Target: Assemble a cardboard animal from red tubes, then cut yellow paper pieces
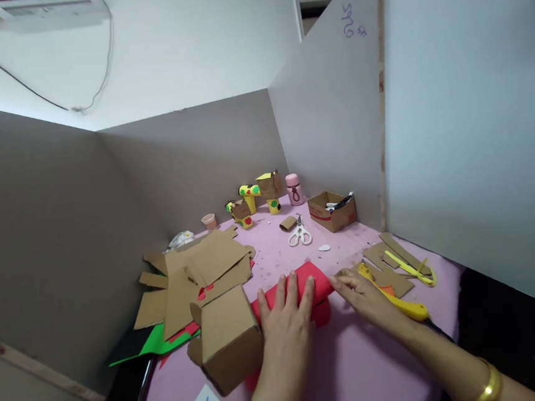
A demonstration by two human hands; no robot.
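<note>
- Our left grip (285, 324) lies flat, fingers spread, over the red body (315, 275); the right grip (357, 294) has its fingertips at the right end, and we cannot tell whether they pinch.
- The red body sits on the near bench (371, 372), just right of the cardboard box (229, 325).
- Pressing hard could dent it or tilt the box; our right forearm (415, 343) could nudge the yellow corded tool (411, 309).
- Pink covers the bench, strewn with cardboard scraps (216, 255); grey partitions (189, 163) enclose it, a white wall (198, 50) behind.
</note>
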